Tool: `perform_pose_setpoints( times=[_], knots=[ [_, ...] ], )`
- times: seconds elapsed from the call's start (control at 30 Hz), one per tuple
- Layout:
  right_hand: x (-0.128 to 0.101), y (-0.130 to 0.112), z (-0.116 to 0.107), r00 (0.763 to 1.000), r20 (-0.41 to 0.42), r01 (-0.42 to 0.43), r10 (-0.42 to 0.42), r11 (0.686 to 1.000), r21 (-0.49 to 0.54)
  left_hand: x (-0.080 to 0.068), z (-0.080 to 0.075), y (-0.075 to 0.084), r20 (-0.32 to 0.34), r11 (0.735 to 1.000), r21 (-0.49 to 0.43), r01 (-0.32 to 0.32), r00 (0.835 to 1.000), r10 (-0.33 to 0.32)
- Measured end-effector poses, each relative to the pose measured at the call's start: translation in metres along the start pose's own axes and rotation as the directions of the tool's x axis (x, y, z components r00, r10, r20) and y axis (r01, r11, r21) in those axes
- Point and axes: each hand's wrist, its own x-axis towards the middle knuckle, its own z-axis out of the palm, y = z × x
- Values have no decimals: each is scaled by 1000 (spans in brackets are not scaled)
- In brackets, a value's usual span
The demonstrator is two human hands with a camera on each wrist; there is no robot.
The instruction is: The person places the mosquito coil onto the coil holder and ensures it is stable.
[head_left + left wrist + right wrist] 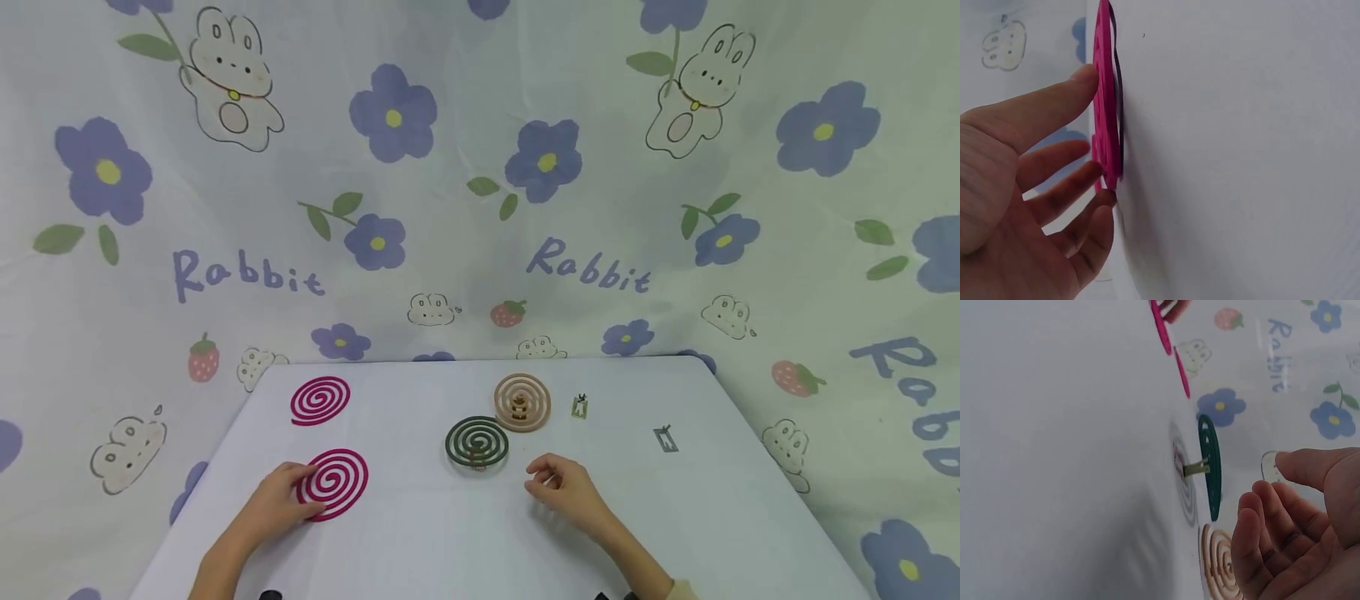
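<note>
Squeezing could crack the pink coil (pixel 1106 103) the left grip (pixel 276 505) pinches; brushing could topple the propped green coil (pixel 477 442) near the loosely curled, empty right grip (pixel 566 490).

Mosquito coil (pixel 1215 478) atop a stand (pixel 1193 469)
</note>
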Motion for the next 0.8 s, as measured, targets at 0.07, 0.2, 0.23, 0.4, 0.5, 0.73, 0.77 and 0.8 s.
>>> perform_pose_setpoints(
  times=[0.07, 0.2, 0.23, 0.4, 0.5, 0.73, 0.77, 0.8],
  knots=[
    [1, -8, 8, 999, 31, 24, -24, 1000, 3, -2, -1, 0, -5, 1000, -16, 3, 1000, -3],
    [8, -28, 27, 992, 90, 93, -94, 996, 16, -6, -5, -4, -4, 999, -43, 20, 1000, -20],
    [10, -32, 33, 988, 105, 110, -112, 994, 20, -6, -6, -5, -1, 998, -49, 27, 1000, -27],
    [27, -53, 63, 970, 160, 176, -181, 983, 47, -5, -11, -12, 17, 995, -67, 75, 997, -74],
    [35, -60, 83, 960, 188, 199, -208, 978, 66, -5, -12, -15, 38, 994, -76, 81, 996, -78],
    [51, -69, 134, 935, 253, 243, -250, 968, 58, -8, -15, -19, 98, 988, -85, 127, 988, -119],
    [54, -70, 140, 933, 259, 244, -249, 968, 52, -9, -16, -19, 106, 988, -86, 128, 987, -118],
    [57, -71, 146, 932, 262, 245, -249, 968, 46, -9, -17, -18, 113, 988, -89, 126, 987, -116]
  ],
)
